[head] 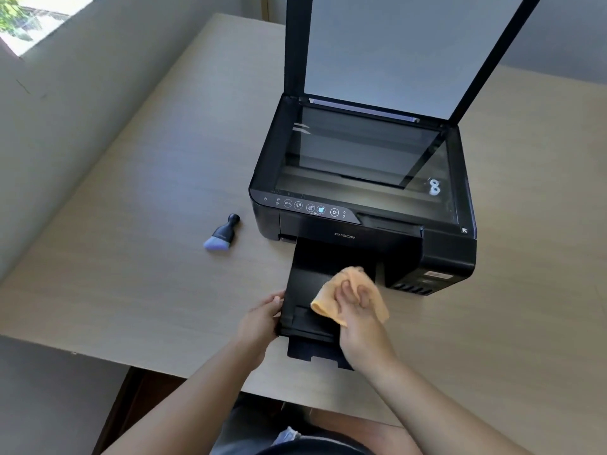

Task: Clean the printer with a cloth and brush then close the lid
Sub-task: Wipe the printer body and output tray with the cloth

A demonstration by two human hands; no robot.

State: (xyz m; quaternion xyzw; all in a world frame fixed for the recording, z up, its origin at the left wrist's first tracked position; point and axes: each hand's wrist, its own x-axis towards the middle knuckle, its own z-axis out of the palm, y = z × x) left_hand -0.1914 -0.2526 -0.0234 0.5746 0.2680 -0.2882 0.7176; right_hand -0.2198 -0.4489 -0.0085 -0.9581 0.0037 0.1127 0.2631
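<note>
Hands apart: right hand flat on cloth, left hand gripping tray edge.

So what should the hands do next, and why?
Probably slide the right hand and its orange cloth along the black output tray, since the cloth covers only one part and the left hand grips the tray's edge. The brush lies untouched, the lid open.

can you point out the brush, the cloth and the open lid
brush (pixel 222 232): head view, on the dark handle, lying on the table left of the printer
cloth (pixel 328 298): head view, on the orange fold left of the right hand
lid (pixel 387 50): head view, on the pale inner pad, standing raised
</note>
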